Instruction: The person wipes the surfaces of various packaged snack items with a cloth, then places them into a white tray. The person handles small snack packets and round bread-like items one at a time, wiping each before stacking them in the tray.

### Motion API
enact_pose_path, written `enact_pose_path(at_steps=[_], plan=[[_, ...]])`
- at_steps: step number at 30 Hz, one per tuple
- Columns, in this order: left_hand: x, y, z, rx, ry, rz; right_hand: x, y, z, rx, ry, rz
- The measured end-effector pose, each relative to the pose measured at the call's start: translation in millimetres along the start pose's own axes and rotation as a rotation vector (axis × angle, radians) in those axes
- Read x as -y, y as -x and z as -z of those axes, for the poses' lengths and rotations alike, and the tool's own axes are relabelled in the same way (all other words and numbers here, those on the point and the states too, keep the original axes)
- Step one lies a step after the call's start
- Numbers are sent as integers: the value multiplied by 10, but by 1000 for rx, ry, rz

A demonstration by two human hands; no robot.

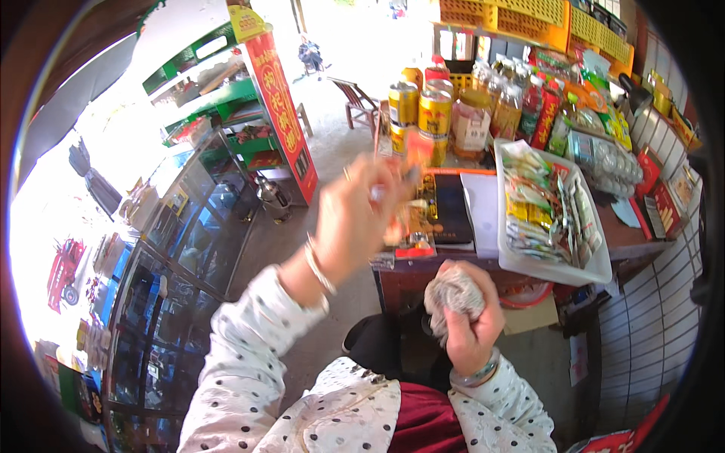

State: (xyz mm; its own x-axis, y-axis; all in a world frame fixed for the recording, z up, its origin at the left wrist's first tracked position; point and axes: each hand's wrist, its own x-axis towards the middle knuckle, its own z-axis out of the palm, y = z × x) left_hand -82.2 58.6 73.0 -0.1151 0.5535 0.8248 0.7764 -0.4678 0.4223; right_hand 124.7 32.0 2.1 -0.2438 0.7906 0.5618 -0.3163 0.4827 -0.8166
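Observation:
My left hand (354,209) is raised over the left edge of the wooden table, blurred by motion. A small orange-red packet (418,148) shows at its fingertips, its outline smeared. Low in front of the table, my right hand (473,317) is closed around a crumpled greyish-beige cloth (455,300). Between the hands and the cans lie small packets (416,243) at the table's near left corner, a dark booklet (452,206) and a white sheet (481,215). A white plastic tray (555,273) full of small packaged snacks stands to the right of them.
Gold drink cans (435,113), a wide jar (471,122) and bottles stand behind the tray. Clear plastic egg cartons (606,164) lie at right. A glass display case (170,272) and a red display stand (281,119) are at left. A person (310,54) sits farther off near a wooden chair (357,102).

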Motion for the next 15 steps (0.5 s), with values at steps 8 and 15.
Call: enact_pose_path(at_steps=[8, 15], plan=[[-480, 1152, -490, 155, 894, 426, 50, -173, 33, 60, 529, 388], [-433, 1307, -500, 121, 1058, 433, 72, -152, 100, -46, 148, 79]])
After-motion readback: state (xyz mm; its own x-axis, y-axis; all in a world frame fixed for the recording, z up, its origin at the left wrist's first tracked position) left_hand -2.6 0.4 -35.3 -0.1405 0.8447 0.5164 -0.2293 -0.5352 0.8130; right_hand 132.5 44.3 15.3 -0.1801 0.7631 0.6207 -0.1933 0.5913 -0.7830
